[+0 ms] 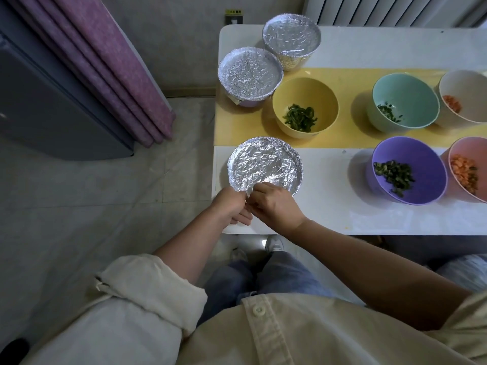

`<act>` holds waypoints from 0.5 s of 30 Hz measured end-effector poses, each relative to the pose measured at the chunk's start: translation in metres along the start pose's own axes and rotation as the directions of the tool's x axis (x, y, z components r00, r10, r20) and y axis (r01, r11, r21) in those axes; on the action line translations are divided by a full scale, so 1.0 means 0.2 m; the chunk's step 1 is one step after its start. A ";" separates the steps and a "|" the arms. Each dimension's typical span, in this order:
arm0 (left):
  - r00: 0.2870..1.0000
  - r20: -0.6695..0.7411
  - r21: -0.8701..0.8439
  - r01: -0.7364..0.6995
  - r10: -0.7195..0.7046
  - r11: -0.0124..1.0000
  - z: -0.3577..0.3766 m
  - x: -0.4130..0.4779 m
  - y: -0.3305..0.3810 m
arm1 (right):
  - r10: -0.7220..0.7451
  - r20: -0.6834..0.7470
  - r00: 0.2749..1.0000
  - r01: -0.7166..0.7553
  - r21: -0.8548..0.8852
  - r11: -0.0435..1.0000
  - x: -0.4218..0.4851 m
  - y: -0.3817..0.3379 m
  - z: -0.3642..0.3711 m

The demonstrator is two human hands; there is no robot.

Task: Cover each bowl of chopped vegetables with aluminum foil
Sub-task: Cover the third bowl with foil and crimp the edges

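Foil (264, 167) sits crumpled as a round cap just ahead of both hands, hiding its bowl. Left hand (233, 205) and right hand (275, 204) each pinch its near edge. Thin and light, it probably tears easily; crimp gently at the rim. Yellow bowl (305, 106), uncovered, stands beyond.

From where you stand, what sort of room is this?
Likely a home dining or kitchen corner: a white table with a yellow bowl of chopped greens, a foil-covered bowl, and a radiator behind.
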State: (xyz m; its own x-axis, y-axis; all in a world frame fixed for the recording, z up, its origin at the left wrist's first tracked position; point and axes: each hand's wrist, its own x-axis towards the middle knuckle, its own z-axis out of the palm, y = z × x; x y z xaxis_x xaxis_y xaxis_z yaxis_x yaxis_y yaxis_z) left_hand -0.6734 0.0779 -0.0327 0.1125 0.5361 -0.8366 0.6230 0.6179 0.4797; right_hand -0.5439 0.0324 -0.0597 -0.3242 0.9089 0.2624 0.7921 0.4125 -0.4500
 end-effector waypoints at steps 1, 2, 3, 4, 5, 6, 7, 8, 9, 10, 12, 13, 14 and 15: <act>1.000 0.000 -0.004 -0.004 0.004 1.000 0.00 0.00 0.00 | 0.011 0.009 1.000 -0.011 0.011 1.000 0.00 0.00 0.00; 1.000 0.004 -0.006 -0.005 0.005 1.000 0.00 0.00 0.01 | 0.019 0.019 1.000 -0.019 0.026 0.999 0.00 0.01 0.00; 1.000 0.013 -0.005 -0.007 0.007 1.000 0.00 0.00 0.01 | 0.019 0.028 0.999 -0.020 0.041 0.999 0.00 0.01 -0.01; 1.000 0.021 -0.002 -0.008 0.008 1.000 0.00 0.00 0.01 | 0.011 0.038 0.999 -0.013 0.052 0.999 0.00 0.02 -0.01; 1.000 0.022 0.000 -0.011 0.011 1.000 -0.01 0.00 0.01 | 0.005 0.051 0.999 -0.008 0.060 0.998 0.00 0.03 -0.02; 1.000 0.015 0.000 -0.016 0.016 1.000 -0.02 0.00 0.02 | 0.003 0.067 0.998 -0.007 0.066 0.998 -0.01 0.04 -0.04; 1.000 0.005 -0.001 -0.022 0.022 1.000 -0.02 0.01 0.02 | 0.002 0.077 0.997 -0.007 0.065 0.998 -0.02 0.05 -0.05; 1.000 -0.002 0.002 -0.028 0.028 1.000 -0.03 0.01 0.02 | 0.000 0.080 0.997 -0.004 0.055 0.998 -0.04 0.06 -0.06; 0.999 -0.003 0.010 -0.032 0.032 0.999 -0.04 0.02 0.02 | -0.004 0.084 0.996 0.001 0.038 0.999 -0.05 0.07 -0.07; 0.999 -0.001 0.019 -0.035 0.035 0.999 -0.05 0.02 0.02 | -0.007 0.091 0.996 0.005 0.022 1.000 -0.06 0.07 -0.08; 0.999 -0.022 0.026 -0.045 0.045 0.999 -0.05 0.03 0.01 | -0.003 0.087 0.996 0.003 -0.004 1.000 -0.06 0.07 -0.07; 0.998 -0.049 0.029 -0.049 0.050 0.998 -0.05 0.03 0.00 | -0.001 0.075 0.997 0.002 -0.012 1.000 -0.05 0.07 -0.06; 0.996 -0.073 0.022 -0.043 0.045 0.999 -0.04 0.04 -0.01 | -0.003 0.065 0.998 0.004 -0.016 1.000 -0.04 0.07 -0.06; 0.997 -0.080 0.006 -0.022 0.022 1.000 -0.04 0.03 -0.01 | -0.007 0.059 0.998 0.008 -0.015 1.000 -0.03 0.06 -0.05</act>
State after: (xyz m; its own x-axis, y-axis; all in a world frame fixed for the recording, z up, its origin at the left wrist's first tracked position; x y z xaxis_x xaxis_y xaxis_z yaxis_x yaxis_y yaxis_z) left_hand -0.6797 0.0850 -0.0374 0.0639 0.5942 -0.8018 0.6250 0.6025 0.4964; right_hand -0.5271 0.0313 -0.0588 -0.3597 0.9080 0.2150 0.7973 0.4188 -0.4346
